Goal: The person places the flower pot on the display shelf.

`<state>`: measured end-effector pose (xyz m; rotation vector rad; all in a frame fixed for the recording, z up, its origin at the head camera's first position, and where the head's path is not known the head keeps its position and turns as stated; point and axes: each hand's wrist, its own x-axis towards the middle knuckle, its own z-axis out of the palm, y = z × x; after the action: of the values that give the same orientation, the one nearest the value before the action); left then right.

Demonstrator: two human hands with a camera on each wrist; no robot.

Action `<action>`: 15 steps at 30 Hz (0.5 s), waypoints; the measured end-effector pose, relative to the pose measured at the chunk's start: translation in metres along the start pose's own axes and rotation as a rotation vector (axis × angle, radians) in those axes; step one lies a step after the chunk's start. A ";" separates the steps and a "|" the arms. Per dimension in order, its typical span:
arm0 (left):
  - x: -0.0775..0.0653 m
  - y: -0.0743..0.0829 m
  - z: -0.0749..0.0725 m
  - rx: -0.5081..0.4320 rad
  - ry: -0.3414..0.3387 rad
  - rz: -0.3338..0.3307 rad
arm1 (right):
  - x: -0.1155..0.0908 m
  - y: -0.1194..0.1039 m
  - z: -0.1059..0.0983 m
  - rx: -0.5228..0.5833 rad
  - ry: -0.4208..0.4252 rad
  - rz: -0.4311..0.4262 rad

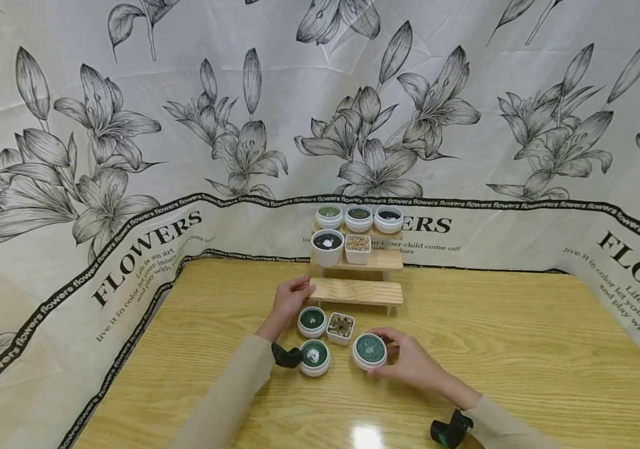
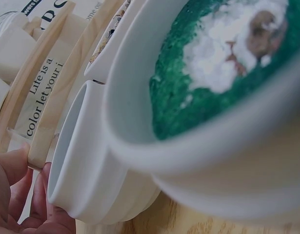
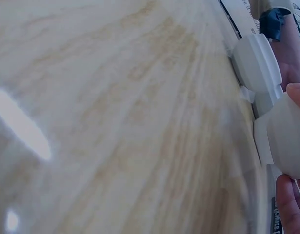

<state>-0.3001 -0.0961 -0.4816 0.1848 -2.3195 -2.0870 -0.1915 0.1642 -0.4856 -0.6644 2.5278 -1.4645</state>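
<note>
My left hand [image 1: 290, 302] pinches the left end of the lowest step of a tiered wooden stand [image 1: 356, 291]. In the left wrist view, thumb and fingers [image 2: 10, 163] meet around the plank's tip [image 2: 40, 153]. My right hand [image 1: 412, 363] grips a round white pot with a green filling [image 1: 370, 349] by its right side, thumb toward the front; the right wrist view shows that pot [image 3: 289, 139] from the side. Between the hands stand a round green-filled pot [image 1: 312, 320], a square pot of pebbles [image 1: 340, 327] and another round pot with white on green [image 1: 314, 355].
The top step holds a light-green pot [image 1: 329, 215], a green pot with a brown middle [image 1: 359, 217] and a dark pot [image 1: 389, 218]. On the middle step are a taller dark-filled pot [image 1: 328, 246] and a square beige-pebble pot [image 1: 358, 247]. A flower-print cloth [image 1: 443, 168] hangs behind the wooden table [image 1: 494, 324].
</note>
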 end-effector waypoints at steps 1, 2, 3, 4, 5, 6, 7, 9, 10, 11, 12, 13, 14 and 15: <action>0.000 -0.001 0.000 0.001 0.000 -0.002 | 0.000 0.000 -0.002 -0.004 0.011 -0.010; 0.001 -0.001 0.000 0.001 0.000 -0.004 | 0.000 0.000 -0.003 -0.007 0.021 -0.017; 0.001 -0.001 0.000 0.001 0.001 -0.008 | 0.000 0.000 -0.005 -0.011 0.031 -0.023; 0.001 -0.001 0.000 0.000 0.002 -0.012 | 0.000 0.000 -0.006 -0.015 0.040 -0.031; 0.001 -0.001 0.000 -0.001 0.003 -0.013 | 0.000 0.000 -0.008 -0.014 0.049 -0.032; 0.000 -0.001 0.000 -0.002 0.003 -0.013 | 0.000 -0.001 -0.010 -0.011 0.055 -0.032; 0.000 0.000 0.000 -0.003 0.004 -0.013 | 0.000 -0.002 -0.012 -0.014 0.060 -0.030; 0.000 0.000 0.000 -0.005 0.005 -0.015 | 0.001 -0.003 -0.016 -0.018 0.066 -0.024; 0.000 0.000 0.000 -0.006 0.004 -0.015 | 0.000 -0.004 -0.019 -0.021 0.069 -0.022; 0.000 0.001 0.000 -0.006 0.003 -0.015 | 0.000 -0.005 -0.021 -0.020 0.076 -0.016; 0.000 0.001 0.000 -0.003 0.002 -0.013 | 0.000 -0.006 -0.023 -0.023 0.079 -0.014; 0.000 0.000 0.000 -0.002 0.001 -0.013 | 0.000 -0.007 -0.024 -0.025 0.085 -0.014; 0.000 0.000 0.000 -0.002 0.001 -0.012 | 0.000 -0.008 -0.026 -0.028 0.091 -0.016; 0.000 0.000 0.000 -0.001 0.000 -0.011 | 0.000 -0.009 -0.028 -0.025 0.098 -0.019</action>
<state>-0.3003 -0.0958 -0.4815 0.1991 -2.3223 -2.0934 -0.1986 0.1821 -0.4640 -0.6374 2.6241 -1.5104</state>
